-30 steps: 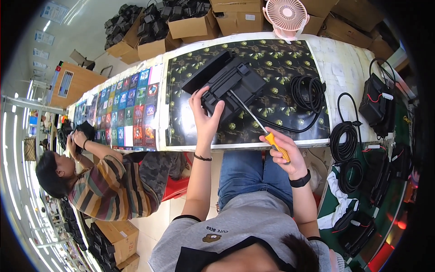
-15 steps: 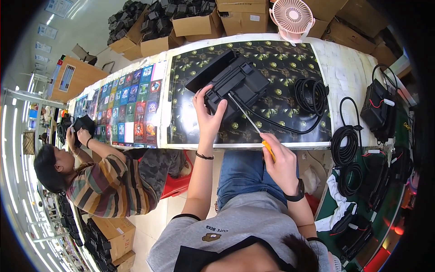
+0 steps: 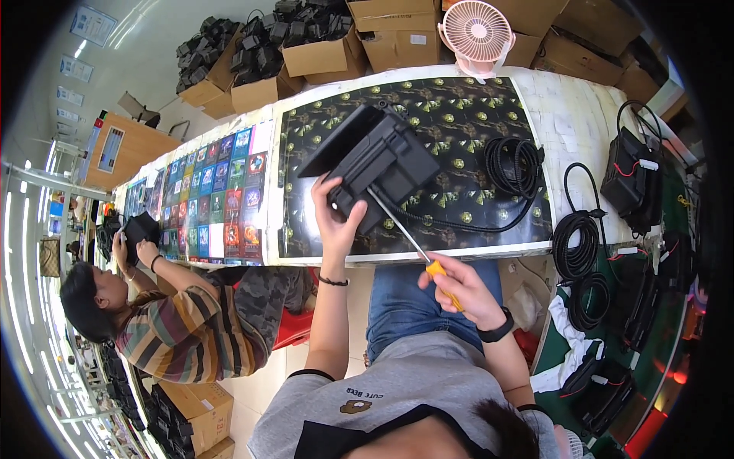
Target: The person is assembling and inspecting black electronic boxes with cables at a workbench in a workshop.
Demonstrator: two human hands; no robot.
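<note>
At nine o'clock a co-worker in a striped top (image 3: pixel 183 336) sits bent over a small black unit (image 3: pixel 140 227) held in both hands, beside a run of colourful cards (image 3: pixel 222 191) laid along the bench. Toward the middle, the left hand (image 3: pixel 336 214) is closed around the near lower corner of a black boxy device (image 3: pixel 382 164), thumb on one face and fingers wrapped behind, steadying it where it stands tilted on the dark patterned mat (image 3: pixel 459 115) at about twelve o'clock. The right hand (image 3: pixel 455 287), at five o'clock from the device, is curled tight around the yellow handle of a screwdriver (image 3: pixel 409 241), whose long shaft runs up and left so that its tip meets the device's lower face. By the look of it, a screw on that face is being worked; the next move calls for keeping the tip seated square and the housing held firm. A cable coil (image 3: pixel 512 164) lies at three o'clock, with more black units (image 3: pixel 631 180) beyond and a pink fan (image 3: pixel 478 30) at one o'clock.
</note>
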